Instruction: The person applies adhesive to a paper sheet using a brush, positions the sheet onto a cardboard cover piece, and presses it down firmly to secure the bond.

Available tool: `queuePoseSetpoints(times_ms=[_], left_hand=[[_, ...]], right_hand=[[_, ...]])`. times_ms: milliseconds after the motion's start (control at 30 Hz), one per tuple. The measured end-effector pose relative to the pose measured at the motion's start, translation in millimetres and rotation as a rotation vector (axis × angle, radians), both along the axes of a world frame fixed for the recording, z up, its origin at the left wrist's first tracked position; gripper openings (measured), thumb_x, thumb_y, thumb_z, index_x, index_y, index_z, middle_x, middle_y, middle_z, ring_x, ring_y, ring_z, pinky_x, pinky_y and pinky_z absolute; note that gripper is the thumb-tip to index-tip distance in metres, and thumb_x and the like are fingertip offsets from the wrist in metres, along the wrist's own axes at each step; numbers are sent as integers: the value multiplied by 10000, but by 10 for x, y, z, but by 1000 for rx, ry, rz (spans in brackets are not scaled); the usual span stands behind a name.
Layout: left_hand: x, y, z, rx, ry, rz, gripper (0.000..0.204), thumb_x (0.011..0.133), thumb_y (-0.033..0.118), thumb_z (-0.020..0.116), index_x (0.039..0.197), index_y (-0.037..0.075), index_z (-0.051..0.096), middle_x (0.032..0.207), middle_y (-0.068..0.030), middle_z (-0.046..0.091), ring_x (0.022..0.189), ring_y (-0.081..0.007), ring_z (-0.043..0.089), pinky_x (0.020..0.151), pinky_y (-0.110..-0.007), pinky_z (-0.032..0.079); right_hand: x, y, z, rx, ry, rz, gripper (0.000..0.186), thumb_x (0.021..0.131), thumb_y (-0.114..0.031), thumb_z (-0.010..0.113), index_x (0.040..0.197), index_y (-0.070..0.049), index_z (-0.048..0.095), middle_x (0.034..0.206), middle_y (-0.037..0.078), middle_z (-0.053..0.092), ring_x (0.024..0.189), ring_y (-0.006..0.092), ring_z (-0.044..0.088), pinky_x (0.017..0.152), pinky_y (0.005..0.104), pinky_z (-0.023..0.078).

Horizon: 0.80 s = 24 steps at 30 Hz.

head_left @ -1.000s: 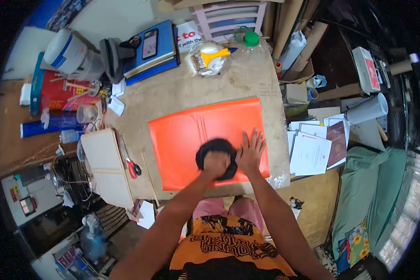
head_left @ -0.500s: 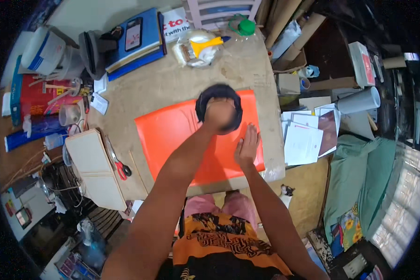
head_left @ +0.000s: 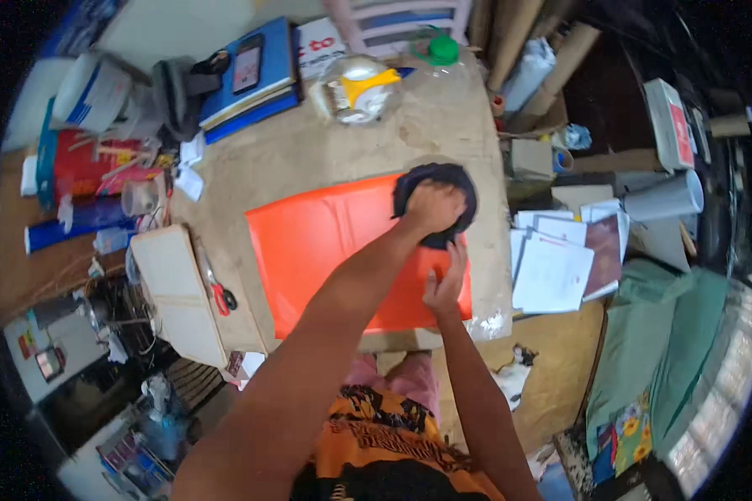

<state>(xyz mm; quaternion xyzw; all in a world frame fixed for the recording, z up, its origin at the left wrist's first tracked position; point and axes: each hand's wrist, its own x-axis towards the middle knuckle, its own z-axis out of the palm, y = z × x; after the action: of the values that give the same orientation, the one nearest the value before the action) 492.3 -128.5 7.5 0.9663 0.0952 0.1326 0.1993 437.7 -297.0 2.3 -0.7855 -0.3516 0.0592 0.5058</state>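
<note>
A glossy orange-red sheet (head_left: 305,246) lies flat on the brown table (head_left: 368,150). Near its far right corner, my left hand (head_left: 434,205) presses down on a bunched dark cloth (head_left: 464,188), fingers closed on it. The cloth reaches past the sheet's far edge. My right hand (head_left: 448,282) is just nearer to me, over the right part of the sheet, fingers outstretched and thumb apart. Its fingertips come close to the cloth's near edge; whether they touch it cannot be made out.
Red-handled scissors (head_left: 219,292) and a pale open folder-like board (head_left: 175,284) lie left. Blue books (head_left: 255,83) with a phone (head_left: 246,67), a round clear container under a yellow-handled brush (head_left: 368,85), and a green-capped bottle (head_left: 443,52) stand far. Papers (head_left: 556,259) and a cat (head_left: 516,376) are right.
My left hand has slid the dark cloth rightward over the sheet to its far right corner. My right hand stays close by, its fingers lifted and turned somewhat. The whole view has shifted slightly.
</note>
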Motion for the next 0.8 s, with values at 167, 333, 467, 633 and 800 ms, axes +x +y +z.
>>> queuePoseSetpoints(times_ms=[167, 333, 467, 633, 800], left_hand=[[-79, -14, -67, 21, -14, 163, 188, 770, 288, 575, 705, 122, 634, 701, -81, 639, 661, -258, 629, 662, -408, 470], [-1765, -287, 56, 19, 32, 304, 240, 801, 280, 600, 645, 100, 568, 672, -80, 603, 633, -263, 597, 615, -417, 430], [-2898, -397, 164, 70, 129, 500, 216, 798, 264, 610, 652, 111, 567, 667, -75, 600, 640, -238, 593, 634, -379, 423], [-3309, -333, 122, 35, 185, 591, 228, 777, 264, 627, 627, 104, 565, 658, -69, 606, 595, -236, 582, 578, -385, 422], [-3207, 551, 58, 9, 251, 741, 275, 808, 298, 570, 631, 89, 596, 657, -110, 610, 642, -293, 598, 612, -455, 448]], right_hand=[[26, 3, -81, -59, -49, -7, 559, 936, -280, 412, 1312, 126, 332, 1371, 269, 378, 1284, 416, 349, 1098, 466, 231], [77, 60, -24, -189, -151, 44, 517, 852, -185, 489, 1296, 63, 397, 1362, 238, 406, 1288, 406, 340, 1096, 496, 225], [-102, 248, 149, -388, -323, 94, 529, 746, -73, 503, 1265, 15, 453, 1408, 202, 357, 1324, 389, 288, 1097, 552, 188], [-269, 472, 106, -560, -416, 341, 575, 708, -105, 508, 1273, -16, 451, 1453, 177, 296, 1351, 376, 257, 1088, 606, 144], [-334, 491, 36, -633, -465, 281, 610, 710, -174, 488, 1309, -73, 435, 1473, 162, 277, 1374, 347, 232, 1089, 617, 99]])
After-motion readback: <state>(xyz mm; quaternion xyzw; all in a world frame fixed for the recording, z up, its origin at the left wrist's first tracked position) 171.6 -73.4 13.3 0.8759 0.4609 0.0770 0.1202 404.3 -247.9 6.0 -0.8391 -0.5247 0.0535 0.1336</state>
